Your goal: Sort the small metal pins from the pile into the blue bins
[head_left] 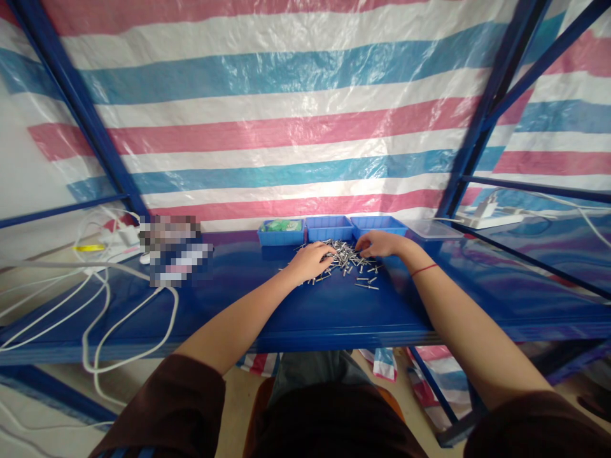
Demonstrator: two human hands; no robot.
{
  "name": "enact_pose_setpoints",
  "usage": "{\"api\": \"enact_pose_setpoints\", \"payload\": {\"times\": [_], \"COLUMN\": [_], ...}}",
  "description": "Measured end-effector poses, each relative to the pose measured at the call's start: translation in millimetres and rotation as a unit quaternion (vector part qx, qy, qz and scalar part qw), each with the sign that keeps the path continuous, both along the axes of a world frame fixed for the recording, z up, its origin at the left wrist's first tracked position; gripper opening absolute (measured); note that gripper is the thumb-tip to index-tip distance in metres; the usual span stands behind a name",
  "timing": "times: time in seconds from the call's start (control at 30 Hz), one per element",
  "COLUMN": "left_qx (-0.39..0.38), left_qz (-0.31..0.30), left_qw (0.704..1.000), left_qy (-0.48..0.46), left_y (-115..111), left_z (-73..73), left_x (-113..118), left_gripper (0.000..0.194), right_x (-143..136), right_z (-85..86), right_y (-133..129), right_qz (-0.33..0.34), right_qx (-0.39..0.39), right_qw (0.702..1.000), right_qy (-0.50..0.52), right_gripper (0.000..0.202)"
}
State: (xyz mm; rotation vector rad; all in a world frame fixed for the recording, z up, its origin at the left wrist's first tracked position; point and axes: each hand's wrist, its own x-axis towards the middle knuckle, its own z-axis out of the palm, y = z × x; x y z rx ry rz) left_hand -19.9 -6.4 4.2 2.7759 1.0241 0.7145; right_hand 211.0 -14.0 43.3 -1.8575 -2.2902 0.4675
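A loose pile of silver blind rivets lies on the blue tabletop, with a few strays near its front right. My left hand rests palm down at the pile's left side, its slightly bent fingers apart and reaching over the rivets. At the right edge of the heap is my right hand, with fingers curled and drawn together at the tips. Whatever those fingertips may hold is too small to make out. Behind the pile stand three blue bins: a left bin containing green-and-clear packaging, a middle bin, and a right bin.
A clear flat lid lies right of the bins. White cables loop over the table's left front edge, near a power strip and a pixelated item. Another power strip sits far right. Blue posts and striped sheeting stand behind.
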Motion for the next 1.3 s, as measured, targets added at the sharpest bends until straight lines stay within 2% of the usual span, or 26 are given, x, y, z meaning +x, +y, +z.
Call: {"api": "enact_pose_setpoints", "payload": {"times": [0.1, 0.27, 0.33, 0.43, 0.53, 0.6, 0.77, 0.83, 1.0, 1.17, 1.3], "left_qx": [-0.001, -0.001, 0.009, 0.038, 0.053, 0.055, 0.027, 0.009, -0.038, -0.072, -0.069], "left_qz": [-0.001, 0.002, 0.005, 0.001, -0.006, -0.01, -0.003, 0.01, 0.016, 0.004, 0.004], "left_qw": [1.0, 1.0, 1.0, 0.995, 0.987, 0.983, 0.974, 0.968, 0.958, 0.951, 0.947], "left_qy": [0.0, 0.006, -0.015, -0.088, -0.152, -0.172, -0.223, -0.252, -0.283, -0.3, -0.314], "left_y": [0.0, -1.6, -2.3, -3.1, -3.2, -2.7, 0.3, 1.5, 2.2, 3.3, 5.1], "left_z": [0.3, 0.3, -0.5, -0.9, 0.5, 1.6, 1.1, 0.2, -0.9, -1.1, -1.0], "left_x": [-0.4, -0.9, 0.2, 3.1, 5.3, 5.9, 7.0, 8.1, 11.0, 10.8, 10.0], "left_gripper": [0.029, 0.028, 0.029, 0.034, 0.031, 0.026, 0.018, 0.017, 0.015, 0.016, 0.016], "right_x": [-0.8, -2.1, -4.3, -13.2, -27.9, -38.0, -56.5, -60.8, -66.0, -69.8, -69.2], "right_z": [-3.1, -1.3, 2.3, 8.7, 11.7, 10.3, 0.8, -2.2, -4.8, -1.8, 1.8], "right_y": [2.1, -0.4, -3.9, -10.5, -15.7, -17.1, -14.9, -13.3, -12.3, -21.1, -26.1], "right_qz": [0.0, -0.001, -0.007, 0.026, 0.106, 0.128, 0.072, 0.054, 0.04, 0.092, 0.144], "right_qx": [0.027, 0.029, 0.067, 0.133, 0.12, 0.112, 0.127, 0.137, 0.21, 0.309, 0.348], "right_qw": [0.999, 0.997, 0.996, 0.989, 0.967, 0.952, 0.899, 0.884, 0.889, 0.903, 0.898], "right_qy": [-0.032, -0.071, -0.061, 0.054, 0.198, 0.254, 0.413, 0.444, 0.404, 0.285, 0.228], "right_gripper": [0.023, 0.015, 0.014, 0.014, 0.018, 0.021, 0.03, 0.032, 0.029, 0.02, 0.02]}}
